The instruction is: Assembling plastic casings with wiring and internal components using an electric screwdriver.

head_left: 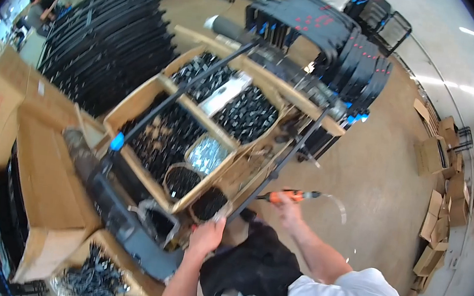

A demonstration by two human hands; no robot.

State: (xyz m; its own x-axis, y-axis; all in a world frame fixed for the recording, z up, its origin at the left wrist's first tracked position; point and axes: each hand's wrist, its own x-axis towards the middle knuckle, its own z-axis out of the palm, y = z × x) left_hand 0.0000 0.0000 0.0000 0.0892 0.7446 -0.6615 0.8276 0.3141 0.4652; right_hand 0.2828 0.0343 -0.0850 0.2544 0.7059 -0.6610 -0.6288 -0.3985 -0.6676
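Observation:
My right hand (288, 211) is wrapped round an orange and black power screwdriver (297, 196). The tool lies level, its thin black tip pointing left at a black metal tube frame (272, 176); whether tip and tube touch, I cannot tell. A pale curved cord trails from its right end. The frame's long bars slant across a wooden parts tray (140, 168). Close to the near end of the right bar, my left hand (206, 237) is closed, its fingers blurred and partly hidden. What it grips does not show clearly.
Small black parts (247, 114) and a bag of clear plastic pieces (207, 155) fill the tray. Tall stacks of black frames (108, 37) stand behind on the left. Large cardboard boxes (49, 184) crowd the left side; flattened and opened cartons (438, 220) line the right wall. Other people work far left.

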